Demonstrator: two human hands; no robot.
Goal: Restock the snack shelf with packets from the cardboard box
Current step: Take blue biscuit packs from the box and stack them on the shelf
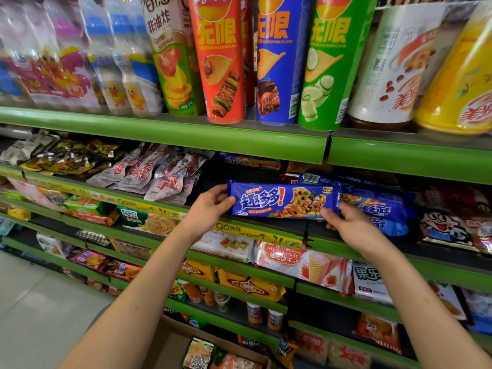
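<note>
Two hands grip one blue chocolate-chip cookie packet (pixel 283 200) by its ends: the left hand (pixel 210 206) curls thumb and fingers round the left end, and the right hand (pixel 348 225) pinches the right end. The packet is held level just above the green front rail (pixel 266 237) of the snack shelf, beside matching blue packets (pixel 380 209) already lying there. Below, near the lower frame edge, the cardboard box (pixel 170 339) holds more packets.

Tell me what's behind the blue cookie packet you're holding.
Behind the blue packet, held by left hand and right hand, lie more blue packets to its right. The shelf directly behind is dark and covered.
</note>
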